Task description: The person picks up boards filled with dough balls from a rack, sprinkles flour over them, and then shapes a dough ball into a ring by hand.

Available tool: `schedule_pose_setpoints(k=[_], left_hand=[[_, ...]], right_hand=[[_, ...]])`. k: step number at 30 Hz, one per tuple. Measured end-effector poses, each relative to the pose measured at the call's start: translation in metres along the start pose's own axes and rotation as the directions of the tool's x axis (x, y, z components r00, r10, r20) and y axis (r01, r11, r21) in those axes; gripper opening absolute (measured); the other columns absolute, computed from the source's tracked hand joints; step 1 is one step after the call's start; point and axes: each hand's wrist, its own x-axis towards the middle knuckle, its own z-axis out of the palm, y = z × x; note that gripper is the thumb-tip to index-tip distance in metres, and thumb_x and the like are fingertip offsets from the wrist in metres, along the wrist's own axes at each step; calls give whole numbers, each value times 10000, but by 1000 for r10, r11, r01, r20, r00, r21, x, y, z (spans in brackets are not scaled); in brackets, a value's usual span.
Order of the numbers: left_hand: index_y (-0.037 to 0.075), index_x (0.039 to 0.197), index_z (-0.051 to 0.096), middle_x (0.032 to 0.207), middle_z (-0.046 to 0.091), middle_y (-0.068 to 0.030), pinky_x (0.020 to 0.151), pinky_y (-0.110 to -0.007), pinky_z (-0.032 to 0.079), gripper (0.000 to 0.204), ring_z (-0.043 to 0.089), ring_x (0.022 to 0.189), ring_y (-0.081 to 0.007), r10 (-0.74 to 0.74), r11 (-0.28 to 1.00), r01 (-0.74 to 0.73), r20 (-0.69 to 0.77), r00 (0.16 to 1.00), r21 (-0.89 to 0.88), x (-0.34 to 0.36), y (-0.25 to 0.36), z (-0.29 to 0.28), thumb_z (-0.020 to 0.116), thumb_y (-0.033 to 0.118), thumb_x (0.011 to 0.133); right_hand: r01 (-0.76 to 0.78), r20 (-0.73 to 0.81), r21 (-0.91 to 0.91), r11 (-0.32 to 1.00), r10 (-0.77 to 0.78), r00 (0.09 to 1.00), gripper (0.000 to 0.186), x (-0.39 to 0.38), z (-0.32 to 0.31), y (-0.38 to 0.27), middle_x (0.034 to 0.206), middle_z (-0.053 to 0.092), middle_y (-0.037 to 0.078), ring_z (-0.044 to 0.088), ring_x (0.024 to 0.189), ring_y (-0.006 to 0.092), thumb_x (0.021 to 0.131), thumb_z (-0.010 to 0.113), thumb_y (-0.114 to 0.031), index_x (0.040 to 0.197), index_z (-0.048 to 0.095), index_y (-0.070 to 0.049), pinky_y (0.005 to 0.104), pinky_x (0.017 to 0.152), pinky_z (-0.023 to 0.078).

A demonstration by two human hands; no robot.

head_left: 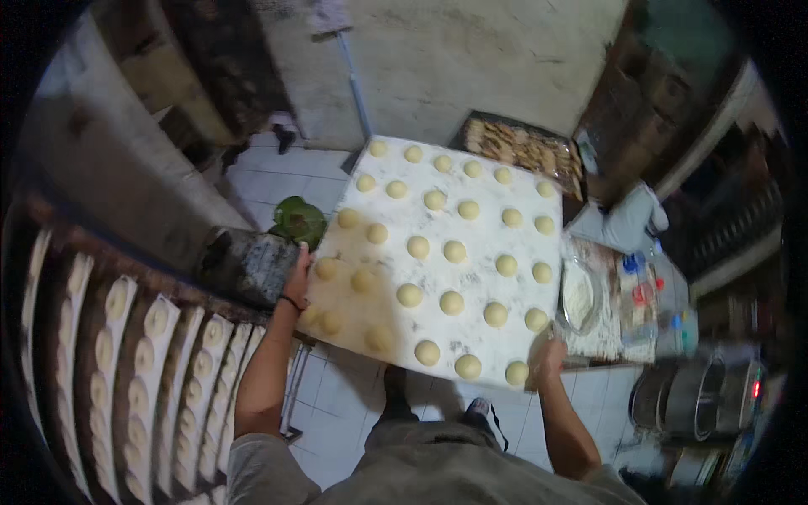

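A large white floured board (484, 282) spans the middle of the view, tilted a little, with rows of round pale dough balls (454, 252) on it. My left hand (300, 278) grips its left edge, a dark band around the wrist. On the near right corner, my right hand (550, 357) is closed on the edge. The fingers of both hands are partly hidden by the board. My shadow falls across the board's near left part.
At left stands a rack of trays (147, 379) holding ring-shaped dough. A tray of brown baked pieces (522, 147) lies by the far wall. Right of the board are a bowl of flour (579, 295), bottles (637, 290) and metal pots (694, 396). A green object (299, 220) sits beyond my left hand.
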Motion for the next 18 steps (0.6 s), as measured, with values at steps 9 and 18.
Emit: schedule_pose_setpoints(k=[9,18], left_hand=[[7,1306,562,1261,610,-113,912,-428,532,571,610,1114,-263,-1,997,8,-75,997,81,48,-18,-67,528,476,983],[-8,1281,575,1243,623,-121,904,-420,533,423,611,1105,-262,68,938,-75,34,997,339,32,-20,-47,550,308,1001]], right_hand=[[590,291,-641,491,-556,778,136,6,45,39,803,645,147,618,745,343,895,516,-159,923,615,-71,459,721,475],[442,174,-564,697,-424,889,240,-50,42,-26,850,658,208,624,832,404,940,492,-236,938,613,-29,482,805,467]])
